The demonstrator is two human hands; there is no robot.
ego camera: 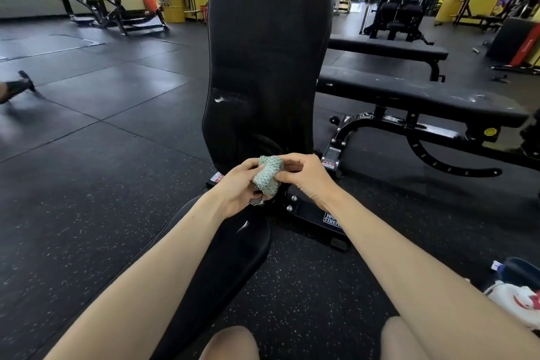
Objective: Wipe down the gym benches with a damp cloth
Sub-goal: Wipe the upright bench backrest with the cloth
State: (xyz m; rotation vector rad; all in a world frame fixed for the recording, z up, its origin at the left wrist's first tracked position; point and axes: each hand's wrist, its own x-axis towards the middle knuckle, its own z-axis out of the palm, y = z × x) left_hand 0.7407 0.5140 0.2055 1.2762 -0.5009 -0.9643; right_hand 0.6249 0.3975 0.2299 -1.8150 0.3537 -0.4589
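– Two bare knees fill the bottom edge, with both forearms stretched out above them. Where is the cloth?
– Between the hands, up over the spot where the bench's seat pad meets its upright backrest. It is one cloth, teal, bunched into a wad, with a grey mesh part hanging below.
– And the fingers?
– Those of the left hand curl round the wad from the left and underneath. The right hand pinches its right side between thumb and fingertips. Both hands grip it.
– How many benches?
– Three I can count: this one, then a nearer flat bench and a farther flat bench off to the right, one behind the other.
– Any writing?
– A label on the base frame starts "HA" over "STREN"; the right forearm hides the rest. The red-and-white stickers are too small to read.
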